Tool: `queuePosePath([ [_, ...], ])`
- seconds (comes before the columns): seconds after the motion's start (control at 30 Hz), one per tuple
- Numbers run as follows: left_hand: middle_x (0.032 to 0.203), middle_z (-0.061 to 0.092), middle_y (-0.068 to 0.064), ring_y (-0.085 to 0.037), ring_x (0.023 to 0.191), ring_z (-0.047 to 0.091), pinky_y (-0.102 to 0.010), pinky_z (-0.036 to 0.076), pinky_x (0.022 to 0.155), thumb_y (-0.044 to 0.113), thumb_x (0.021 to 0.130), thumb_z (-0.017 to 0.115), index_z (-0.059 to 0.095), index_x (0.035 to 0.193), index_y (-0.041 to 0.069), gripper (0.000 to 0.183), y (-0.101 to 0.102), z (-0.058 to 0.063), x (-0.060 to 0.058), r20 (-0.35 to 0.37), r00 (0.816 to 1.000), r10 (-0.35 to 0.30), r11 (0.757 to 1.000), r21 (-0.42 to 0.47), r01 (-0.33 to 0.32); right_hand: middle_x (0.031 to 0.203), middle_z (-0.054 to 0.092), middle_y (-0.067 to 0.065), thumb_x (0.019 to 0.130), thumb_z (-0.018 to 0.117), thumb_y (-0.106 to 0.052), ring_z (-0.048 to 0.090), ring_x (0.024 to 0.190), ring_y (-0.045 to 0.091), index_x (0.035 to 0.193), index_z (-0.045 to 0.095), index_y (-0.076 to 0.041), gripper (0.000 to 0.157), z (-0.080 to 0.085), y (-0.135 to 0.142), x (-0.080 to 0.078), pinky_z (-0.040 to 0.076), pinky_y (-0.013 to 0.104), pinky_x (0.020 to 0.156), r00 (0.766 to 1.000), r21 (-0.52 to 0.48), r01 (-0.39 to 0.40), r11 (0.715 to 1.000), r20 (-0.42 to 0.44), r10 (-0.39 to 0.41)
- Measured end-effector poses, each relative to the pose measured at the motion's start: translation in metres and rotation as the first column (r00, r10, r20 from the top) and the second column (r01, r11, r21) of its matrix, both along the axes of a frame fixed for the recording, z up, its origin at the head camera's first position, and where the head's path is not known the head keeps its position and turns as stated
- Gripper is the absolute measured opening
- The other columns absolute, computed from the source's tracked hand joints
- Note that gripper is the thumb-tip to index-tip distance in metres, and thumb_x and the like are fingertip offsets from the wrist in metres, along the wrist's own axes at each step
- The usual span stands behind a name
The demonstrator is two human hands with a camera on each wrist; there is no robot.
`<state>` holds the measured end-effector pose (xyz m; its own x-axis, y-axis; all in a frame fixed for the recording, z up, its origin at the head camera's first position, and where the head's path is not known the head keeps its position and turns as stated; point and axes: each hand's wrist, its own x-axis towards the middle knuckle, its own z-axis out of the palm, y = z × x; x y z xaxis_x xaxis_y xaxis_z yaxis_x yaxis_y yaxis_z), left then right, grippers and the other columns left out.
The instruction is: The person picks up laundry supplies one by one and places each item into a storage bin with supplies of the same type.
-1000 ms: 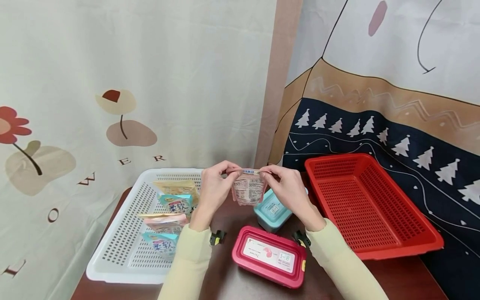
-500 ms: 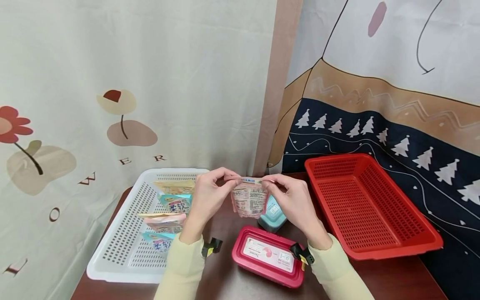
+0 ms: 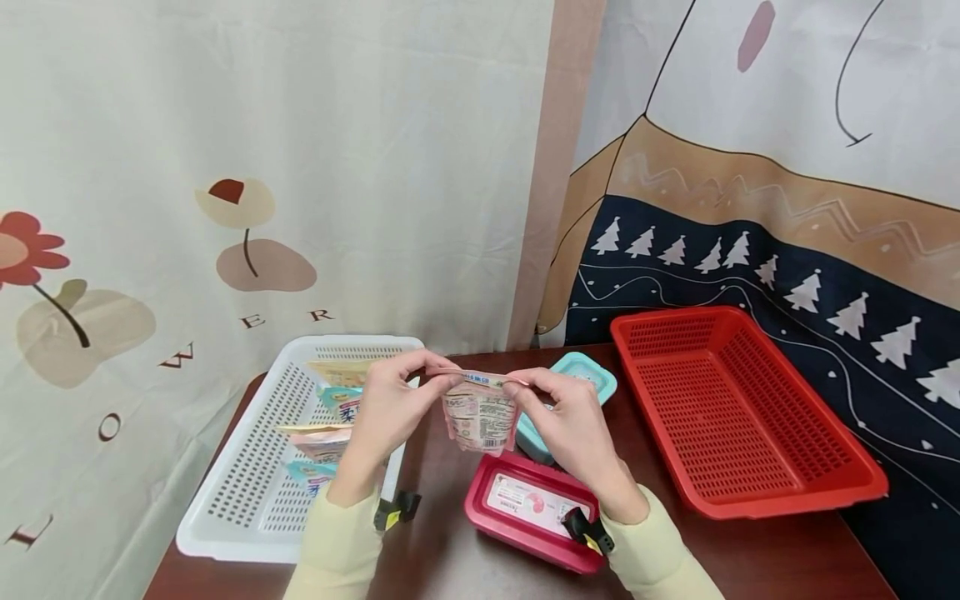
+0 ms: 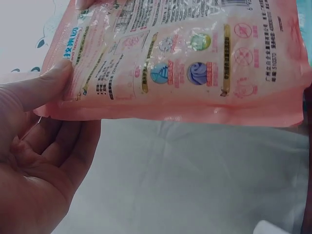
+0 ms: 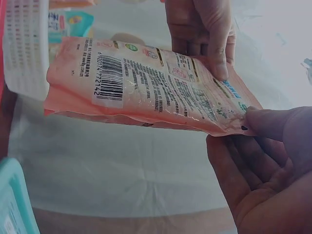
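A pink printed pouch [image 3: 482, 417] hangs upright between both hands, its back with small text and a barcode towards the head camera. At its top left corner, the left hand [image 3: 392, 412] pinches the edge between thumb and fingers. My right hand [image 3: 573, 421] pinches the top right corner the same way. The right wrist view shows the pouch [image 5: 146, 87] flat-sided and sealed along its edges, with both hands on its top edge. Below and behind the pouch are a red lidded box [image 3: 525, 508] and a teal lidded box [image 3: 588, 371], partly hidden.
On the left stands a white perforated basket [image 3: 225, 492] holding several blue, pink and yellow pouches [image 3: 318, 446]. A red perforated basket [image 3: 750, 425] stands at the right. Both rest on a dark brown table [image 3: 442, 533], with printed curtains [image 3: 412, 167] behind it.
Both hands have moved left and nearer the person, lowering the pouch with them. More of the teal box shows now. Baskets and boxes have stayed in place.
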<state>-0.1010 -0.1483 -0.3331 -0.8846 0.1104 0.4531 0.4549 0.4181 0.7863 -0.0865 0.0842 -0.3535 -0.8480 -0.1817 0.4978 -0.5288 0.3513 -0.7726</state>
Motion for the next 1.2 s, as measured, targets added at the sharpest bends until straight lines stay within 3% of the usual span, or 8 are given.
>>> queuePosePath([
  [0.27, 0.083, 0.075, 0.012, -0.012, 0.078, 0.064, -0.023, 0.048, 0.064, 0.009, 0.087, 0.084, 0.081, 0.089, 0.020, 0.011, -0.021, -0.004, 0.010, 0.028, 0.999, 0.041, 0.998, -0.049, -0.040, 0.102, 0.077, -0.004, 0.093, 0.078, -0.012, 0.068, 0.084, 0.008, 0.111, 0.079, -0.014, 0.017, -0.006, -0.017, 0.002, 0.061, 0.028, 0.074, 0.998, -0.024, -0.060, 0.998, -0.010, 0.060],
  [0.43, 0.083, 0.076, 0.011, -0.011, 0.079, 0.067, -0.023, 0.052, 0.068, 0.010, 0.087, 0.084, 0.081, 0.090, 0.019, 0.011, -0.035, -0.006, 0.015, 0.054, 0.998, 0.025, 0.998, -0.051, -0.022, 0.100, 0.077, -0.004, 0.093, 0.078, -0.012, 0.068, 0.081, 0.008, 0.109, 0.079, -0.013, 0.016, -0.009, -0.027, 0.004, 0.061, 0.028, 0.073, 0.995, -0.038, -0.098, 0.994, -0.027, 0.097],
  [0.63, 0.089, 0.077, -0.001, -0.012, 0.079, 0.067, -0.023, 0.053, 0.065, 0.006, 0.088, 0.082, 0.080, 0.090, 0.014, 0.008, -0.056, -0.006, 0.018, 0.086, 0.995, -0.056, 0.998, 0.008, 0.055, 0.100, 0.077, -0.003, 0.092, 0.079, -0.010, 0.068, 0.082, 0.007, 0.108, 0.080, -0.012, 0.016, -0.009, -0.042, 0.007, 0.061, 0.026, 0.073, 0.991, -0.043, -0.132, 0.990, -0.045, 0.130],
  [0.8, 0.088, 0.076, -0.008, -0.013, 0.075, 0.066, -0.024, 0.052, 0.059, -0.003, 0.085, 0.081, 0.079, 0.088, 0.010, 0.013, -0.076, -0.007, 0.022, 0.055, 0.990, -0.129, 0.991, 0.047, 0.126, 0.101, 0.077, -0.004, 0.092, 0.079, -0.010, 0.070, 0.085, 0.004, 0.107, 0.080, -0.011, 0.015, -0.007, -0.058, 0.012, 0.060, 0.023, 0.074, 0.984, -0.042, -0.174, 0.984, -0.041, 0.172],
  [1.2, 0.089, 0.076, -0.005, -0.013, 0.085, 0.069, -0.020, 0.055, 0.064, -0.020, 0.080, 0.074, 0.077, 0.086, 0.006, 0.027, -0.120, -0.007, 0.038, 0.051, 0.974, -0.219, 0.974, 0.070, 0.216, 0.098, 0.077, -0.005, 0.095, 0.076, -0.014, 0.067, 0.085, -0.002, 0.103, 0.081, -0.012, 0.009, -0.006, -0.089, 0.024, 0.055, 0.015, 0.070, 0.967, 0.000, -0.238, 0.971, -0.093, 0.237],
])
